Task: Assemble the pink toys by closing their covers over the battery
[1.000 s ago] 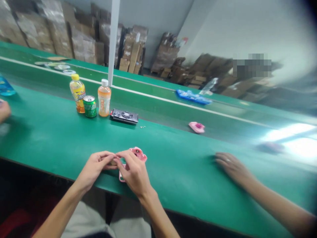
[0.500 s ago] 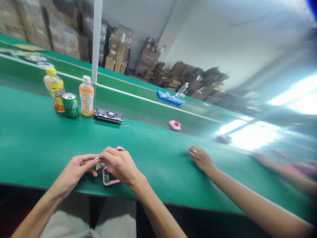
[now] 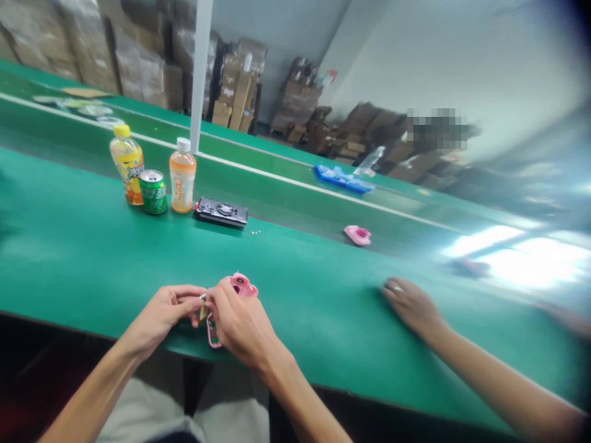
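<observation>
Left hand (image 3: 162,315) pinched a small tan piece (image 3: 202,311) between thumb and fingers. Right hand (image 3: 241,323) met it, fingers curled, grip hidden. Pink casing (image 3: 245,288) lay partly beneath the right hand, near the green table's (image 3: 318,320) near edge.

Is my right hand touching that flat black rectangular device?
Apart: the head view shows green tabletop between your right hand and the flat black device.
</observation>
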The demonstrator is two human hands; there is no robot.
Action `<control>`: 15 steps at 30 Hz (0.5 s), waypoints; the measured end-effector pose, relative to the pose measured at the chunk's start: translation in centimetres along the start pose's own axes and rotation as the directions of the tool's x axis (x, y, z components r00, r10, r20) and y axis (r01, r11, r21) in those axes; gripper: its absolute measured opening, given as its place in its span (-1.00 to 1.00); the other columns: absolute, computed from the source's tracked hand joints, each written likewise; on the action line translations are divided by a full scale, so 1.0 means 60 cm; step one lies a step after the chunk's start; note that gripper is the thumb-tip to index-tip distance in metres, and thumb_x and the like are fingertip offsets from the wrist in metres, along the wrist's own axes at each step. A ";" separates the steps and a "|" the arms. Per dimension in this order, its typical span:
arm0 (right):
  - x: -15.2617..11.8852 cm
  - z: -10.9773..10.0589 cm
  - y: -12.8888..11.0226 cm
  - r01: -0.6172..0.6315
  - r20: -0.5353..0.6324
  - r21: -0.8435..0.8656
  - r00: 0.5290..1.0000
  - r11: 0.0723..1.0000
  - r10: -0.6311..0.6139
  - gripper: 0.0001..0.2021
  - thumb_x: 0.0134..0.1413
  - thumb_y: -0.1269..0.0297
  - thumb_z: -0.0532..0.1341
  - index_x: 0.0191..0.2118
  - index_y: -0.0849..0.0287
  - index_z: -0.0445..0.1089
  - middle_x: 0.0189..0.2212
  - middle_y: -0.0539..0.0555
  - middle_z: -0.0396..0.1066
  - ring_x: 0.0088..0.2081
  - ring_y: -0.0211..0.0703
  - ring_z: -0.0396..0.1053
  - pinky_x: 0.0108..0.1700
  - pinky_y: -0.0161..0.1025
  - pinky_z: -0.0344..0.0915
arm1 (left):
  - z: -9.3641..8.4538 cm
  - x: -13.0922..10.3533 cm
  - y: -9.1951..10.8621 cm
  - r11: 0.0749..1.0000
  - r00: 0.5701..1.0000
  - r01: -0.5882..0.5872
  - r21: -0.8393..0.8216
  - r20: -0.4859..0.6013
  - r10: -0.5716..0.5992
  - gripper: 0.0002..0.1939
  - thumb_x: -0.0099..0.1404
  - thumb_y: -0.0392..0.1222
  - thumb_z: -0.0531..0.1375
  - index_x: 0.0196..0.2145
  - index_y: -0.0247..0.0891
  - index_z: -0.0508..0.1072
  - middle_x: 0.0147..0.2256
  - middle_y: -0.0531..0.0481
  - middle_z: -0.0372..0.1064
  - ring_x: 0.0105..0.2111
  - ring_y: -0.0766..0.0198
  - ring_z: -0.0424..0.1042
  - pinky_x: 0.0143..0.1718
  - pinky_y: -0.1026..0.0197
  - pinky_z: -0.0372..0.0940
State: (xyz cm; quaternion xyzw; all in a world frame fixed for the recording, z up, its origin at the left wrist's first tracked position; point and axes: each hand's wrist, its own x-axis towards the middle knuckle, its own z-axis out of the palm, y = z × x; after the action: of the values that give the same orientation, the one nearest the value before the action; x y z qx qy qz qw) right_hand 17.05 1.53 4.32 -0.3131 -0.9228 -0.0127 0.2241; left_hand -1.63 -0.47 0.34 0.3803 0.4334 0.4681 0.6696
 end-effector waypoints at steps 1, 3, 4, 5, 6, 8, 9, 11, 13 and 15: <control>-0.004 0.000 -0.003 -0.012 -0.021 0.003 1.000 1.000 0.012 -0.74 0.36 0.50 -0.01 -0.21 0.07 0.37 -0.35 0.13 0.40 -0.42 -0.15 0.31 -0.54 -0.13 0.12 | 0.000 0.000 0.001 1.000 1.000 0.007 0.009 0.004 -0.007 -0.59 0.10 0.03 0.51 -0.17 -0.29 0.70 -0.45 -0.04 0.55 -0.51 0.37 0.37 -0.39 0.34 0.32; -0.009 0.001 -0.006 -0.039 -0.057 0.023 0.998 0.999 0.041 -0.75 0.38 0.47 -0.02 -0.22 0.07 0.37 -0.36 0.12 0.40 -0.42 -0.14 0.31 -0.55 -0.14 0.13 | -0.003 0.001 0.002 1.000 1.000 0.018 0.018 0.014 -0.019 -0.59 0.08 0.03 0.52 -0.19 -0.28 0.70 -0.44 -0.04 0.56 -0.51 0.38 0.36 -0.39 0.35 0.31; -0.008 0.002 -0.007 -0.047 -0.057 0.032 0.997 0.998 0.048 -0.74 0.40 0.46 -0.03 -0.22 0.07 0.36 -0.35 0.11 0.40 -0.41 -0.13 0.32 -0.53 -0.14 0.16 | -0.004 0.002 0.003 1.000 1.000 0.023 0.019 0.019 -0.023 -0.58 0.07 0.04 0.52 -0.19 -0.28 0.70 -0.43 -0.04 0.56 -0.51 0.39 0.36 -0.40 0.36 0.30; -0.007 0.003 -0.007 -0.048 -0.051 0.041 0.997 0.998 0.050 -0.74 0.41 0.45 -0.04 -0.22 0.07 0.35 -0.34 0.11 0.41 -0.39 -0.13 0.34 -0.51 -0.15 0.19 | -0.005 0.002 0.003 0.999 0.999 0.026 0.019 0.021 -0.027 -0.57 0.07 0.05 0.53 -0.19 -0.28 0.70 -0.43 -0.04 0.57 -0.51 0.39 0.36 -0.41 0.37 0.30; -0.006 0.004 -0.008 -0.048 -0.036 0.051 0.998 0.998 0.049 -0.74 0.43 0.44 -0.05 -0.21 0.07 0.34 -0.33 0.11 0.41 -0.37 -0.13 0.35 -0.47 -0.15 0.22 | -0.006 0.003 0.003 0.999 0.999 0.029 0.018 0.017 -0.029 -0.56 0.06 0.06 0.53 -0.19 -0.29 0.70 -0.44 -0.04 0.56 -0.51 0.39 0.36 -0.41 0.38 0.30; -0.007 0.004 -0.013 -0.051 0.010 0.085 0.999 0.995 0.050 -0.74 0.44 0.43 -0.07 -0.19 0.08 0.32 -0.29 0.11 0.43 -0.34 -0.14 0.37 -0.43 -0.17 0.25 | -0.008 0.004 0.002 0.999 0.999 0.033 -0.010 -0.021 -0.033 -0.55 0.06 0.06 0.54 -0.17 -0.28 0.70 -0.43 -0.04 0.56 -0.49 0.39 0.38 -0.38 0.39 0.32; -0.014 0.002 -0.018 -0.059 0.040 0.111 0.998 0.992 0.055 -0.76 0.44 0.42 -0.07 -0.18 0.09 0.31 -0.29 0.11 0.43 -0.35 -0.14 0.37 -0.44 -0.18 0.24 | -0.008 0.004 0.002 0.999 0.998 0.034 -0.041 -0.050 -0.036 -0.54 0.05 0.06 0.54 -0.16 -0.27 0.70 -0.40 -0.05 0.58 -0.47 0.38 0.40 -0.36 0.38 0.35; -0.047 -0.008 -0.030 -0.095 0.108 0.206 0.991 0.974 0.074 -0.80 0.44 0.38 -0.07 -0.17 0.09 0.27 -0.29 0.08 0.43 -0.39 -0.13 0.36 -0.49 -0.19 0.21 | -0.005 0.004 0.002 0.993 0.991 0.035 -0.113 -0.122 -0.049 -0.49 0.00 0.10 0.56 -0.15 -0.25 0.69 -0.31 -0.09 0.61 -0.41 0.34 0.46 -0.32 0.36 0.39; -0.114 -0.032 -0.039 -0.193 0.168 0.356 0.976 0.915 0.140 -0.83 0.45 0.32 -0.05 -0.19 0.07 0.24 -0.32 0.03 0.43 -0.42 -0.17 0.37 -0.48 -0.24 0.26 | -0.001 0.001 0.003 0.988 0.977 0.044 -0.146 -0.198 -0.073 -0.40 -0.08 0.17 0.57 -0.16 -0.23 0.69 -0.25 -0.11 0.62 -0.34 0.28 0.51 -0.30 0.35 0.42; -0.213 -0.071 -0.046 -0.392 0.208 0.452 0.920 0.801 0.333 -0.82 0.47 0.24 -0.01 -0.24 0.04 0.23 -0.36 -0.01 0.43 -0.42 -0.21 0.40 -0.41 -0.32 0.35 | 0.004 -0.006 0.002 0.995 0.960 0.054 -0.083 -0.270 -0.075 -0.33 -0.14 0.25 0.56 -0.15 -0.22 0.68 -0.26 -0.09 0.62 -0.31 0.25 0.53 -0.29 0.35 0.43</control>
State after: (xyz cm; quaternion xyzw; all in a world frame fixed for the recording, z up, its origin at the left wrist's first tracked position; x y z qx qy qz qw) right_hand 26.16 -8.71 3.06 -0.4178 -0.8305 0.2808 0.2386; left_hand -1.51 -0.81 0.61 0.2725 0.5158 0.5097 0.6323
